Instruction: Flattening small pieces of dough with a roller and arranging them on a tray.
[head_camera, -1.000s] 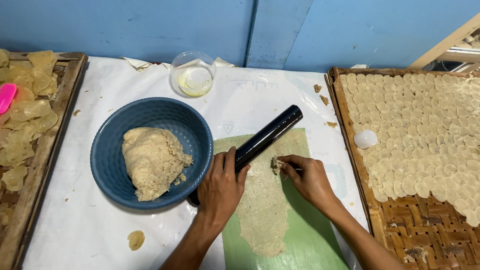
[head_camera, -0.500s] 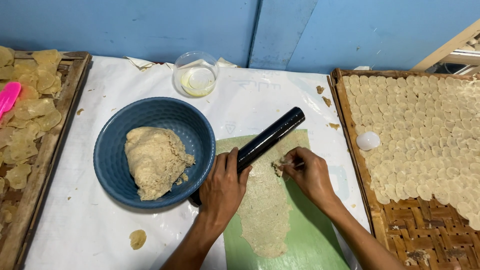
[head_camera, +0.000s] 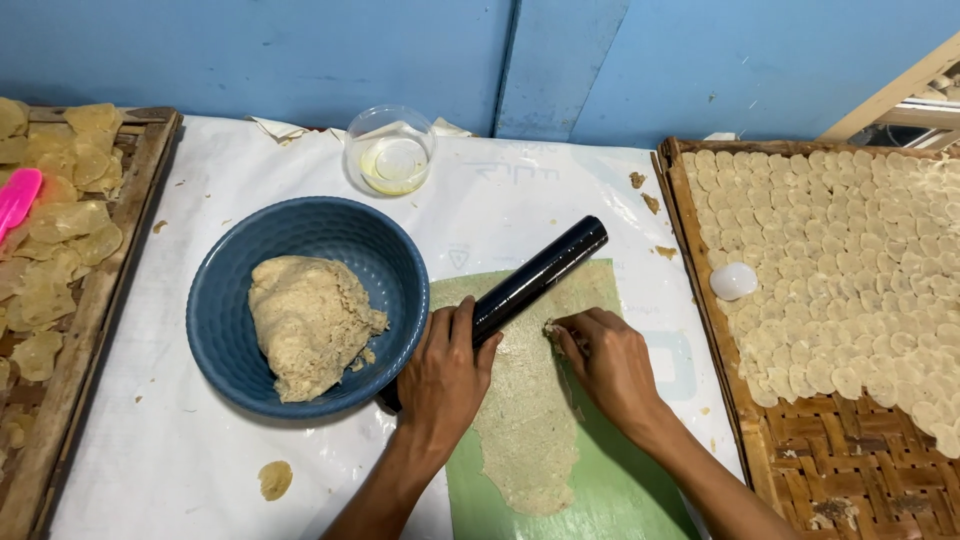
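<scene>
On the green rectangular mat (head_camera: 620, 480), head view: a thin flattened sheet of beige dough (head_camera: 525, 410) runs lengthwise down it. Black cylindrical rolling pin (head_camera: 520, 290) lies diagonally across the mat's upper end, resting on the dough sheet. Left hand (head_camera: 445, 375) sits on the pin's lower end at the mat's left edge, fingers curled over it, grasping the pin. Right hand (head_camera: 605, 360) is on the mat just right of the pin, fingers pinched together on the top edge of the dough sheet, holding a small bit of it. Left of the mat, touching distance from the left hand, round blue bowl (head_camera: 220, 330) holds a lump of beige dough (head_camera: 305, 320). Beyond the mat, small clear glass bowl (head_camera: 390, 150) with yellowish liquid. Right of the mat, woven bamboo tray (head_camera: 800, 470) covered with pale round dough discs (head_camera: 850, 260). All on a white-covered surface (head_camera: 150, 460).
</scene>
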